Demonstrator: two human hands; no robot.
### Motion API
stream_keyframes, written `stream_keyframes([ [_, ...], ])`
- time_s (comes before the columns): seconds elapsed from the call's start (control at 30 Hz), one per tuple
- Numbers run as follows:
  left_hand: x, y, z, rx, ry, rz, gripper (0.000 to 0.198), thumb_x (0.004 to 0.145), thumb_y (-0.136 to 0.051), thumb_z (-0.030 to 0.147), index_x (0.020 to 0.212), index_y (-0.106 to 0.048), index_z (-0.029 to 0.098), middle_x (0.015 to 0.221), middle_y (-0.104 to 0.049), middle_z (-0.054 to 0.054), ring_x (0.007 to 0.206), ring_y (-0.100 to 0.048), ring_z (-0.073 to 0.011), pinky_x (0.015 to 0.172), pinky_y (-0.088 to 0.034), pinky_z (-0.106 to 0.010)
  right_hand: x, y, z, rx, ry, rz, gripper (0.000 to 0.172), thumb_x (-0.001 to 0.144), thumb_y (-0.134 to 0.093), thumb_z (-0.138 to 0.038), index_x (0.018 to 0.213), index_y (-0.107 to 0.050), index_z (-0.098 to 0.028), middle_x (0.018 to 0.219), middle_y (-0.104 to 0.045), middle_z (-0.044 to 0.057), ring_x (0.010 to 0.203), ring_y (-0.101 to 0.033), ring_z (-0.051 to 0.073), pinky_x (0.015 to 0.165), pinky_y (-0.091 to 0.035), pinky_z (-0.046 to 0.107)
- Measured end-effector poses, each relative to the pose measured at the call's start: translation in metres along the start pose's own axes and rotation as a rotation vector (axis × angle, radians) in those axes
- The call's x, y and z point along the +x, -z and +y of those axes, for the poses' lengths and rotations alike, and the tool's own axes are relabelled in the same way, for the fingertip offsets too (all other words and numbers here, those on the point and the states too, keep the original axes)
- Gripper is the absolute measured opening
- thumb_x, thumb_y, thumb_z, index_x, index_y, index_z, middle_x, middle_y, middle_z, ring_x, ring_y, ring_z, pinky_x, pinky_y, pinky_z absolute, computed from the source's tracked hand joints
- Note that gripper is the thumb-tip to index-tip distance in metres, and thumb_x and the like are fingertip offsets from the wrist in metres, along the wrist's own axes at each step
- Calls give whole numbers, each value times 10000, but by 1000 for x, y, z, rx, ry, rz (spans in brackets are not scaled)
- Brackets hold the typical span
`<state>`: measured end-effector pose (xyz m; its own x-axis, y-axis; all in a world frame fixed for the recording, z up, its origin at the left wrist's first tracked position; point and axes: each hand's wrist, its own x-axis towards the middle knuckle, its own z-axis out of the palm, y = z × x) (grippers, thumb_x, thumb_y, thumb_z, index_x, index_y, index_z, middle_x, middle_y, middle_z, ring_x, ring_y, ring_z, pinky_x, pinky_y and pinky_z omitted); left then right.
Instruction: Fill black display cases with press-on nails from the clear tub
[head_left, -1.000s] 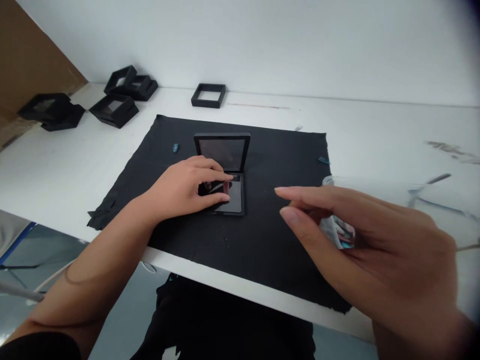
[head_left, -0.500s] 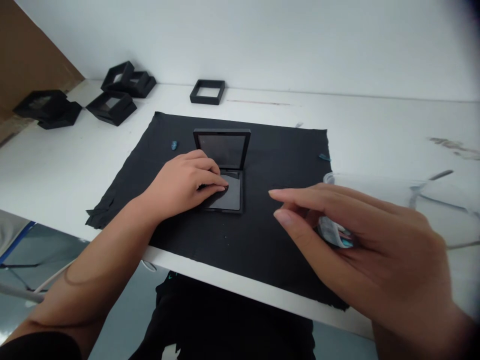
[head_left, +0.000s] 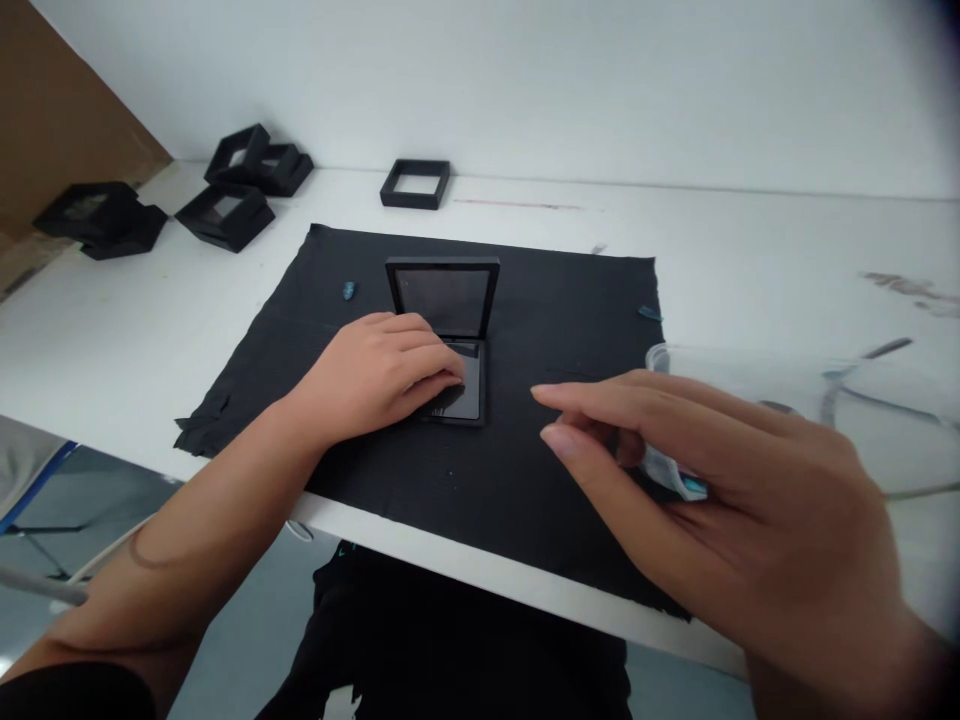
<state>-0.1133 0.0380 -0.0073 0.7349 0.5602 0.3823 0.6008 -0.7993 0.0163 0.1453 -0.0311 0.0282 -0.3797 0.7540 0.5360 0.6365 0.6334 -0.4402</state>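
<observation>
A small black hinged display frame (head_left: 484, 385) lies opened on a black cloth (head_left: 525, 300), its lid raised at the back with a clear film window. My left hand (head_left: 386, 370) rests over the lower half. Its fingers are bent and its thumb and index tips are pressed together at the film; whatever they pinch, if anything, is hidden. To the right, above the cloth, my right hand (head_left: 735, 500) hovers with thumb and index finger apart and nothing between them; its other fingers curl beneath. Behind it lies a clear plastic bag (head_left: 664, 465) with pink and teal bits, partly hidden.
Several black frames (head_left: 225, 215) are piled at the back left of the white table. One single frame (head_left: 415, 185) stands near the wall. A small blue piece (head_left: 349, 290) lies on the cloth's left, and a teal piece (head_left: 649, 313) at its right edge.
My left hand has shifted slightly right and down over the film, its fingers more curled. My right hand stays nearly in place.
</observation>
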Motion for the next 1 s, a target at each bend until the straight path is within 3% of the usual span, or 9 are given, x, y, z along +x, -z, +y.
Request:
stream_keyframes([
  [0.5,2,1,1,-23,34,-73,151,941,-557,234,929,-707,213,1021,-722,-39,960,-646,-208,798,-502,-326,-1,0,3,-20,48,-17,160,940,-644,-150,1077,-715,-191,862,-747,4,749,-689,124,638,-537,253],
  [1.0,-1,13,-3,-142,95,-165,159,937,-661,370,941,-753,240,1047,-727,-17,972,-679,-194,852,-487,-334,-1,2,4,-100,37,1,136,944,-656,-182,1058,-727,-202,905,-777,-1,720,-701,124,645,-548,283],
])
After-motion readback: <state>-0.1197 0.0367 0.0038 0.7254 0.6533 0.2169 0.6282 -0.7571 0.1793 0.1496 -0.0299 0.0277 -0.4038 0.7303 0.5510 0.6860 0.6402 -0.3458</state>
